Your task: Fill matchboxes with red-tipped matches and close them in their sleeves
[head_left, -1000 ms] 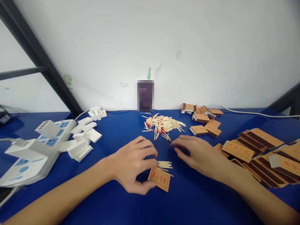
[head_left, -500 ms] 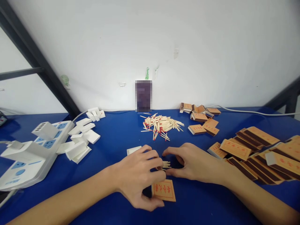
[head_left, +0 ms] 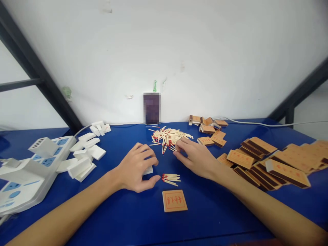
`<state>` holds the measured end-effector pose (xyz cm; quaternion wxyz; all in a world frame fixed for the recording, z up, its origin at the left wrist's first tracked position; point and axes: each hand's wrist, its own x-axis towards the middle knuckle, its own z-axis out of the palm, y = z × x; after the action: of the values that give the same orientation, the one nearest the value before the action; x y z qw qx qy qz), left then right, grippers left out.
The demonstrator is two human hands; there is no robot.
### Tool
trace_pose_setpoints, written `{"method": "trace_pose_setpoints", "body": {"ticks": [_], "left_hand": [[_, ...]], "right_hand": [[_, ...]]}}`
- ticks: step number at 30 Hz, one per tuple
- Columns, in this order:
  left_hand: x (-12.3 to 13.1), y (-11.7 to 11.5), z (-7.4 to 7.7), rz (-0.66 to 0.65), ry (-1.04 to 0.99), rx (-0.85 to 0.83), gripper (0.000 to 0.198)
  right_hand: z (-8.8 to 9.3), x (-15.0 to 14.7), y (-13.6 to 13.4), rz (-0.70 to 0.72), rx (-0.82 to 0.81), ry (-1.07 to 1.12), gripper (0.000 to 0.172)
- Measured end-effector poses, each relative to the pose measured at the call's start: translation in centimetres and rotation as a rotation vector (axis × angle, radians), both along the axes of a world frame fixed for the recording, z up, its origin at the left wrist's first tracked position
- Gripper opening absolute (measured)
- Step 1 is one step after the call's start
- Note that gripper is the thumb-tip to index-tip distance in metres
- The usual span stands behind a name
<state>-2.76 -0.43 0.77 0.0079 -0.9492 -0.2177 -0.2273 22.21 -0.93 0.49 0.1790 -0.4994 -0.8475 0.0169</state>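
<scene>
My left hand (head_left: pixel 139 167) hovers over or rests on a white matchbox tray (head_left: pixel 148 170), with thumb and fingers apart; most of the tray is hidden beneath it. To its right lies a small bundle of matches (head_left: pixel 171 178), red heads pointing left. Nearer to me, a tan matchbox sleeve (head_left: pixel 175 201) with red lettering lies flat. My right hand (head_left: pixel 196 158) reaches to the near right edge of the big match pile (head_left: pixel 171 136). Its thumb and forefinger are apart beside a few matches, and its other fingers are partly hidden.
White matchbox trays (head_left: pixel 87 153) lie loosely at left, beside a white power strip (head_left: pixel 46 164) with plugs. Tan matchboxes (head_left: pixel 239 159) are heaped at right, with more sleeves (head_left: pixel 207 129) at the back. A dark blurred panel (head_left: pixel 152 108) stands against the wall.
My left hand has come off the matchbox sleeve and moved up-left to the white tray. My right hand has left the small match bundle and moved to the big pile. The view has shifted slightly.
</scene>
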Motion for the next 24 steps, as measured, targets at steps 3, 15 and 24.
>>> {"method": "trace_pose_setpoints", "body": {"ticks": [3,15,24], "left_hand": [[-0.1,0.1,-0.1,0.015,0.014,0.016,0.022],[-0.2,0.2,-0.8,0.084,0.047,-0.049,0.021],[0.0,0.4,-1.0,0.106,0.083,-0.141,0.026]], "right_hand": [[-0.2,-1.0,0.7,-0.129,0.063,-0.156,0.015],[-1.8,-1.7,0.7,0.006,0.050,0.001,0.014],[-2.3,-1.1,0.1,0.312,-0.045,0.167,0.020]]}}
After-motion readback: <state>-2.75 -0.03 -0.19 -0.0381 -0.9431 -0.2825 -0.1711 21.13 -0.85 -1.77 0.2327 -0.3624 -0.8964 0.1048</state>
